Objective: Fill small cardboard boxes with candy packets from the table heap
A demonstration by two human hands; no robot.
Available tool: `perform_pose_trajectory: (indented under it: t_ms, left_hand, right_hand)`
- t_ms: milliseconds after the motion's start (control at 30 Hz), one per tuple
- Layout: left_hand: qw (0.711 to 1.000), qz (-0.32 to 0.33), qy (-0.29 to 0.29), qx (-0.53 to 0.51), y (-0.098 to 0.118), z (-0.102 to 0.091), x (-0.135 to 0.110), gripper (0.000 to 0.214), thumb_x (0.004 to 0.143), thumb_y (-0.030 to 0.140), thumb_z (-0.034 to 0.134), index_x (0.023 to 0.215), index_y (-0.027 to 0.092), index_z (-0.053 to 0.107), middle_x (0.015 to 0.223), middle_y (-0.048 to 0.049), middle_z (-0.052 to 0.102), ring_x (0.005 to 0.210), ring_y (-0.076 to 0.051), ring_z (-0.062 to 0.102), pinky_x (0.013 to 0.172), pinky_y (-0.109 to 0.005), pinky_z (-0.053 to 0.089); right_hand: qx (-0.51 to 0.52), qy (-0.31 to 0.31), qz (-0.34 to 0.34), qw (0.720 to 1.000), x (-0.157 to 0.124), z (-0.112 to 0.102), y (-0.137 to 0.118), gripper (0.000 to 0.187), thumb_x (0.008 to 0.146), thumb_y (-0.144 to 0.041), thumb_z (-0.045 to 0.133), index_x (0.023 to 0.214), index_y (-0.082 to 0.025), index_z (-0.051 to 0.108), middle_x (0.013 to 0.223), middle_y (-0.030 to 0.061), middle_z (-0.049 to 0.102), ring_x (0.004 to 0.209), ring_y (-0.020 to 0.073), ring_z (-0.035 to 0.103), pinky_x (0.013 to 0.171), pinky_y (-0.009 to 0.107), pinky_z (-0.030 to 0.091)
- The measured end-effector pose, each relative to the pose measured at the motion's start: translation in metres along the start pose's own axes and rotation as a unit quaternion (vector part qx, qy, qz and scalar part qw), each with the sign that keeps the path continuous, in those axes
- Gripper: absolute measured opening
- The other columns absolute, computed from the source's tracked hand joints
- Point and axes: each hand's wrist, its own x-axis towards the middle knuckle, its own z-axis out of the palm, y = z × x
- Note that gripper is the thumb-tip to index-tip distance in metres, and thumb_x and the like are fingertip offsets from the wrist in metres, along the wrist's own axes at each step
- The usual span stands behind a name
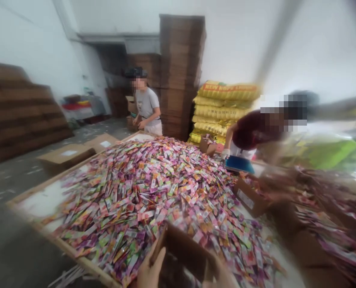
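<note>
A big heap of small colourful packets (153, 188) covers a wide wooden-edged table (45, 236). At the bottom edge my left hand (150, 272) grips the left flap of an open brown cardboard box (184, 252) that sits at the near side of the heap. My right hand (222, 278) rests on the box's right side, blurred and mostly cut off by the frame. The inside of the box is dark and I cannot tell what it holds.
Two other people work at the far side: one in a grey shirt (147, 106), one in a dark red shirt (252, 132) leaning over a blue tray (239, 164). More cardboard boxes (250, 196) lie on the right. Stacked cartons (180, 72) and yellow sacks (222, 108) stand behind.
</note>
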Motion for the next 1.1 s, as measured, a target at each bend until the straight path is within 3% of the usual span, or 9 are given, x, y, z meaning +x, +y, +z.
perform_pose_trajectory:
  t_ms: [133, 267, 367, 500, 667, 800, 867, 967, 1100]
  left_hand:
    - [0.955, 0.205, -0.177, 0.123, -0.027, -0.005, -0.020, 0.065, 0.073, 0.055, 0.076, 0.135, 0.038, 0.061, 0.151, -0.0020, 0.052, 0.146, -0.034, 0.038, 0.122, -0.053, 0.031]
    - [0.907, 0.256, -0.252, 0.221, -0.038, -0.018, -0.016, 0.056, 0.066, 0.056, 0.083, 0.117, 0.035, 0.074, 0.138, -0.0076, 0.064, 0.139, -0.037, 0.045, 0.115, -0.056, 0.041]
    - [0.925, 0.250, -0.196, 0.206, -0.040, -0.011, -0.014, 0.031, 0.074, 0.052, 0.078, 0.091, 0.026, 0.077, 0.124, -0.0120, 0.068, 0.127, -0.034, 0.053, 0.107, -0.051, 0.048]
    - [0.958, 0.226, -0.061, 0.168, -0.043, 0.006, -0.021, 0.040, 0.077, 0.041, 0.076, 0.107, 0.018, 0.062, 0.114, -0.0136, 0.059, 0.116, -0.032, 0.054, 0.103, -0.051, 0.049]
    - [0.962, 0.236, -0.018, 0.135, -0.052, 0.006, -0.017, 0.077, 0.073, 0.045, 0.080, 0.136, 0.017, 0.044, 0.136, -0.0172, 0.044, 0.132, -0.035, 0.042, 0.111, -0.055, 0.040]
    - [0.946, 0.271, -0.068, 0.163, -0.044, 0.004, -0.010, 0.100, 0.078, 0.043, 0.077, 0.157, 0.022, 0.019, 0.153, -0.0198, 0.031, 0.144, -0.037, 0.032, 0.115, -0.057, 0.035]
    - [0.905, 0.346, -0.106, 0.223, -0.031, 0.005, -0.008, 0.082, 0.085, 0.036, 0.070, 0.155, 0.023, 0.029, 0.157, -0.0204, 0.026, 0.147, -0.038, 0.027, 0.116, -0.058, 0.032]
    - [0.778, 0.499, -0.219, 0.311, -0.007, 0.011, -0.007, 0.025, 0.094, 0.022, 0.055, 0.116, 0.022, 0.068, 0.150, -0.0117, 0.044, 0.145, -0.034, 0.031, 0.120, -0.064, 0.017]
    - [0.698, 0.526, -0.341, 0.346, 0.006, 0.032, 0.007, 0.020, 0.096, 0.018, 0.050, 0.088, 0.012, 0.067, 0.129, -0.0095, 0.058, 0.133, -0.027, 0.042, 0.118, -0.056, 0.024]
  right_hand:
    - [-0.042, 0.052, -0.014, 0.998, -0.005, 0.008, 0.022, 0.045, 0.052, -0.043, 0.079, 0.097, -0.033, 0.076, 0.099, 0.0007, 0.076, 0.101, 0.0391, 0.070, 0.088, 0.049, 0.058]
    - [-0.137, 0.021, -0.015, 0.990, 0.001, -0.008, 0.002, 0.036, 0.056, -0.037, 0.079, 0.090, -0.025, 0.077, 0.093, 0.0050, 0.077, 0.094, 0.0358, 0.072, 0.088, 0.050, 0.058]
    - [-0.218, -0.036, -0.064, 0.973, 0.000, -0.015, -0.031, 0.033, 0.069, -0.034, 0.075, 0.100, -0.022, 0.078, 0.103, 0.0094, 0.077, 0.102, 0.0315, 0.070, 0.097, 0.049, 0.054]
    - [-0.327, -0.056, -0.154, 0.931, -0.025, 0.014, -0.056, 0.039, 0.084, -0.025, 0.069, 0.123, -0.022, 0.069, 0.122, 0.0116, 0.071, 0.116, 0.0293, 0.064, 0.105, 0.047, 0.048]
    - [-0.379, 0.079, -0.189, 0.902, -0.067, 0.054, -0.031, 0.039, 0.089, -0.017, 0.063, 0.128, -0.022, 0.063, 0.119, 0.0112, 0.070, 0.114, 0.0287, 0.061, 0.107, 0.052, 0.047]
    - [-0.370, 0.102, -0.213, 0.899, -0.081, 0.067, -0.001, 0.026, 0.091, -0.019, 0.063, 0.116, -0.021, 0.069, 0.107, 0.0087, 0.071, 0.104, 0.0262, 0.063, 0.097, 0.045, 0.055]
    - [-0.390, 0.091, -0.235, 0.886, -0.084, 0.070, 0.007, 0.021, 0.095, -0.019, 0.058, 0.110, -0.019, 0.072, 0.107, 0.0093, 0.070, 0.106, 0.0254, 0.062, 0.100, 0.044, 0.054]
    - [-0.409, 0.093, -0.212, 0.883, -0.088, 0.069, 0.012, 0.025, 0.099, -0.018, 0.050, 0.106, -0.013, 0.073, 0.110, 0.0110, 0.068, 0.108, 0.0236, 0.058, 0.104, 0.042, 0.049]
    - [-0.395, 0.075, -0.154, 0.902, -0.087, 0.066, 0.022, 0.028, 0.101, -0.019, 0.048, 0.111, -0.010, 0.072, 0.116, 0.0119, 0.066, 0.116, 0.0247, 0.051, 0.108, 0.044, 0.042]
